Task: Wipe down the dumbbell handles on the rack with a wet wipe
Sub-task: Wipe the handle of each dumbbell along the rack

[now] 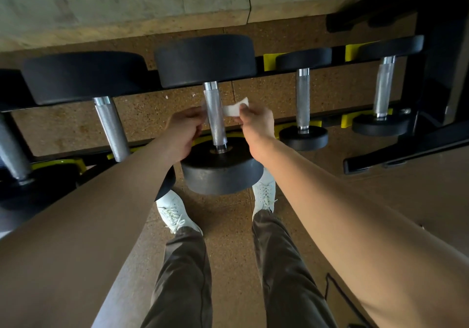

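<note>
A black dumbbell with a knurled steel handle (pixel 215 117) lies on the rack (pixel 276 71) in the middle of the view. A white wet wipe (pixel 234 108) passes behind that handle, one end out on each side. My left hand (pixel 184 131) pinches the left end, of which only a sliver shows. My right hand (pixel 256 122) pinches the right end, which sticks up above my fingers. Both hands sit level with the middle of the handle, one on each side.
More dumbbells lie on the same rack: handles at left (pixel 111 127) and far left (pixel 11 150), smaller ones at right (pixel 303 99) and far right (pixel 384 86). Yellow cradles (pixel 270 61) line the rails. A black machine frame (pixel 431 73) stands right. My white shoes (pixel 175 213) stand below on speckled floor.
</note>
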Demonstrator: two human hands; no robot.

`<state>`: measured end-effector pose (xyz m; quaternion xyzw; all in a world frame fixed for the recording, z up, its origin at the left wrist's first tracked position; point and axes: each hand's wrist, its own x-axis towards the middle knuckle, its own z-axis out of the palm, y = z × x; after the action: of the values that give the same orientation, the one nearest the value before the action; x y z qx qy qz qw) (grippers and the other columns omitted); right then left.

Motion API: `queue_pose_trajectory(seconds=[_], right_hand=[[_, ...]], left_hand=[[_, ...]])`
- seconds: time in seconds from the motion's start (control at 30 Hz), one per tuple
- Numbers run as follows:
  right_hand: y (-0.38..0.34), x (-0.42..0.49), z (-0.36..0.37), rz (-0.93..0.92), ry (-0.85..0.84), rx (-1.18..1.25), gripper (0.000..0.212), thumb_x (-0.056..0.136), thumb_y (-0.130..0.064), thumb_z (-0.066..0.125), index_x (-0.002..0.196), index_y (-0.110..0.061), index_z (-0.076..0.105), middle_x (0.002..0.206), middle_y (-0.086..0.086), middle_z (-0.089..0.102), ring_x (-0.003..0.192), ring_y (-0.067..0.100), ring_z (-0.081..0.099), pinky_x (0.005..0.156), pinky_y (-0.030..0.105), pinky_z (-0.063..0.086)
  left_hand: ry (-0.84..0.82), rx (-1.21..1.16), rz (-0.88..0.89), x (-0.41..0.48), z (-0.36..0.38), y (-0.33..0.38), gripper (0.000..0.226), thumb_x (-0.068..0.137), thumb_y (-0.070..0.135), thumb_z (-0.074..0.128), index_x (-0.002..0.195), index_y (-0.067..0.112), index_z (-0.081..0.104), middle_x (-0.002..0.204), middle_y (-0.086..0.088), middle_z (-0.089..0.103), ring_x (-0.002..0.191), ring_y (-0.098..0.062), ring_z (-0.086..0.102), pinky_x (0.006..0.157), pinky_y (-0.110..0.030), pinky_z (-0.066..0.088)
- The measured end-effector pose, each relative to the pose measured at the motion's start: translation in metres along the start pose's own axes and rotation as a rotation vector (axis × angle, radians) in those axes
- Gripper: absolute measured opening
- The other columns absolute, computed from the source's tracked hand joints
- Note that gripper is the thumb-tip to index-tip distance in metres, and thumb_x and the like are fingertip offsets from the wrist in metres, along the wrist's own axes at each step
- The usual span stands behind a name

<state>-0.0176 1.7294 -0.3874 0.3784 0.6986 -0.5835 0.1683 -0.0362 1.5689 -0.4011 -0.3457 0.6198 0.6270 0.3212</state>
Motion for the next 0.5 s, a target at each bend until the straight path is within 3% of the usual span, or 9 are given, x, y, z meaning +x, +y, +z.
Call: queue_pose_trajectory(seconds=[0.07,0.1,0.2,0.27,0.37,0.43,0.5], right_hand=[[0.009,-0.001,0.001,-0.038,0.002,-0.111,0.024,0.100,-0.019,0.057,0.090,0.000,0.066,0.091,0.012,0.071,0.086,0.024,0.068,0.076,0.036,0.055],[0.008,0.000,0.001,-0.046,-0.041,-0.172,0.023,0.099,-0.019,0.060,0.090,0.000,0.069,0.095,0.013,0.072,0.085,0.021,0.067,0.072,0.030,0.052],[0.000,0.006,0.000,-0.030,-0.197,-0.340,0.016,0.094,-0.018,0.067,0.106,-0.010,0.074,0.108,-0.003,0.072,0.092,0.010,0.066,0.075,0.017,0.050],[0.000,0.010,-0.008,-0.020,-0.244,-0.445,0.017,0.091,-0.019,0.070,0.106,-0.011,0.073,0.096,-0.002,0.070,0.084,0.010,0.065,0.074,0.022,0.053],[0.007,0.012,-0.027,-0.022,-0.245,-0.595,0.014,0.087,-0.014,0.069,0.083,-0.001,0.072,0.076,0.004,0.068,0.071,0.016,0.063,0.066,0.025,0.054],[0.012,0.011,-0.037,-0.023,-0.230,-0.667,0.017,0.080,-0.011,0.067,0.083,0.006,0.071,0.073,0.007,0.067,0.066,0.017,0.060,0.062,0.028,0.052],[0.015,0.008,-0.039,-0.055,-0.272,-0.735,0.015,0.081,-0.014,0.070,0.087,-0.002,0.076,0.080,0.008,0.072,0.068,0.015,0.064,0.065,0.028,0.055]], left_hand=[[0.032,0.087,0.014,0.002,-0.007,-0.001,0.014,0.094,0.008,0.065,0.103,0.017,0.072,0.083,-0.001,0.066,0.068,-0.011,0.052,0.071,-0.026,0.048],[0.021,0.128,0.009,-0.001,-0.014,-0.003,0.012,0.094,0.009,0.066,0.102,0.016,0.072,0.084,-0.002,0.066,0.070,-0.013,0.053,0.073,-0.028,0.049],[-0.056,0.304,-0.015,-0.013,-0.037,-0.011,0.018,0.093,0.010,0.068,0.110,0.012,0.070,0.090,-0.004,0.068,0.077,-0.014,0.058,0.074,-0.026,0.050],[-0.063,0.394,0.016,-0.017,-0.041,-0.014,0.021,0.093,0.012,0.069,0.113,0.011,0.071,0.091,-0.003,0.069,0.077,-0.013,0.059,0.075,-0.027,0.050],[-0.060,0.558,0.083,-0.017,-0.030,-0.015,0.014,0.091,0.019,0.073,0.105,0.020,0.074,0.103,0.000,0.072,0.094,-0.017,0.066,0.092,-0.035,0.052],[-0.077,0.665,0.085,-0.020,-0.020,-0.017,0.021,0.091,0.020,0.073,0.112,0.017,0.075,0.109,0.001,0.071,0.102,-0.018,0.065,0.095,-0.032,0.049],[-0.103,0.754,0.083,-0.026,-0.017,-0.015,0.023,0.091,0.019,0.073,0.114,0.015,0.075,0.106,0.001,0.068,0.103,-0.019,0.063,0.091,-0.029,0.046]])
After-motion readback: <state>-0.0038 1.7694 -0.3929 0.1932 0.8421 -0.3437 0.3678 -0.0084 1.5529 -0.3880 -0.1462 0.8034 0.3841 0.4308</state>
